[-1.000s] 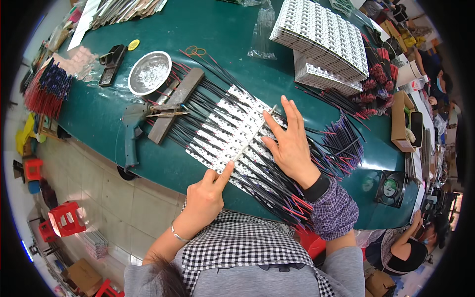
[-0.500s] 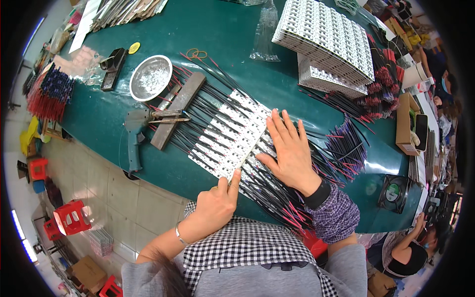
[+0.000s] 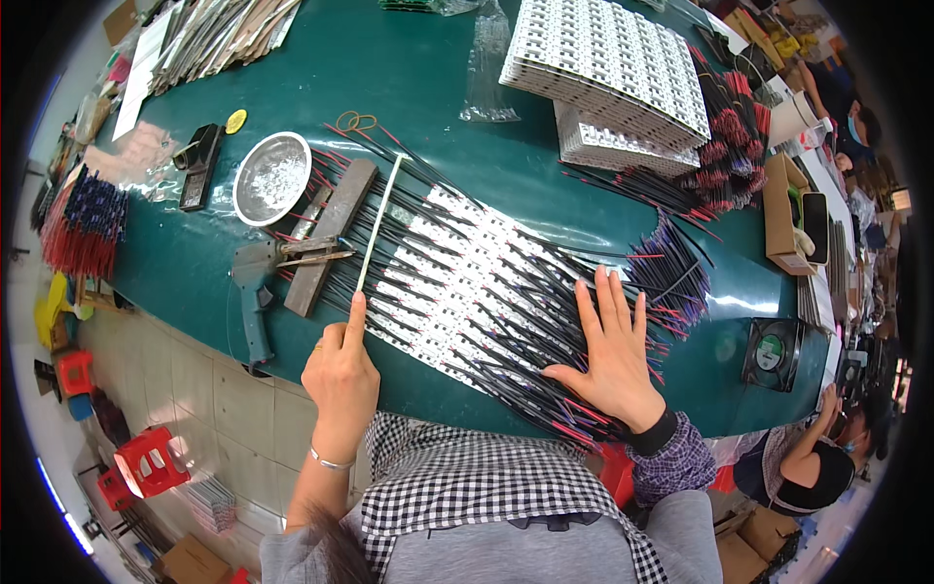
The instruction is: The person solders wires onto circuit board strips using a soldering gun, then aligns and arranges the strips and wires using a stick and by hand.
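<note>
My left hand point(image 3: 342, 378) is closed on the lower end of a thin, pale strip point(image 3: 380, 222). The strip slants up across black wires beside the metal bar point(image 3: 336, 234). On the bench lies a panel of small white circuit boards point(image 3: 455, 297), with red-tipped black wires running out from both sides. My right hand point(image 3: 616, 352) lies flat with fingers spread over the wires point(image 3: 530, 365) right of the panel. It holds nothing.
A soldering gun point(image 3: 255, 302) and a metal bowl point(image 3: 272, 180) of silvery material are at the left. White panels point(image 3: 613, 73) are stacked at the back right, near bundled wires point(image 3: 725, 127). A small fan point(image 3: 772, 352) stands at the right, with a co-worker point(image 3: 812, 457) beyond.
My left hand has moved left with the strip, from the middle of the panel to the wires beside the bar. My right hand has slid right and nearer, off the panel onto the wires.
</note>
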A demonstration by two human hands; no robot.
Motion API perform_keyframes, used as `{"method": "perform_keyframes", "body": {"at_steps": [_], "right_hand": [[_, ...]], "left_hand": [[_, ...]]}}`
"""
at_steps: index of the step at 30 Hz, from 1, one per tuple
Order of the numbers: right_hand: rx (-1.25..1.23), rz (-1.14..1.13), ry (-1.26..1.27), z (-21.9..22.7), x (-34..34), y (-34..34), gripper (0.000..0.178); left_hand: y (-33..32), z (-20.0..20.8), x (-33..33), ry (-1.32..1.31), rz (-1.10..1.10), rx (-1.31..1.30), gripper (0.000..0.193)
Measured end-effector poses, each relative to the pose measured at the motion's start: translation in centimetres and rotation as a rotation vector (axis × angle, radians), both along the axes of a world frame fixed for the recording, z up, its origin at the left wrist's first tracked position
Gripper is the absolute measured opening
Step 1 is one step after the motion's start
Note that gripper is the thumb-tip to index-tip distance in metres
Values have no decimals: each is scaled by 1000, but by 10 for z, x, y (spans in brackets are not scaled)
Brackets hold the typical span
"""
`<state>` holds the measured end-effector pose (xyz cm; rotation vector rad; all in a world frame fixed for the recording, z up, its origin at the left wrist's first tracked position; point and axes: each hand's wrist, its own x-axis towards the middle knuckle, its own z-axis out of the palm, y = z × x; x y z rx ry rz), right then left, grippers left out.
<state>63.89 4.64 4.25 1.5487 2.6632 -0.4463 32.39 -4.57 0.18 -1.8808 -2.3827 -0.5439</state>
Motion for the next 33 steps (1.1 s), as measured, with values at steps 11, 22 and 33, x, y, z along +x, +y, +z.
{"method": "perform_keyframes", "body": {"at_steps": [11, 22, 33], "right_hand": [[-501, 688, 414, 69, -49, -2, 81], [-469, 823, 265, 18, -3, -28, 64], [214, -137, 136, 9, 126, 73, 62]], "left_hand": [[-3, -1, -1, -5, -36, 69, 52], [-6, -7, -67, 119, 192, 461, 35], [15, -9, -134, -335, 379, 92, 41]]}}
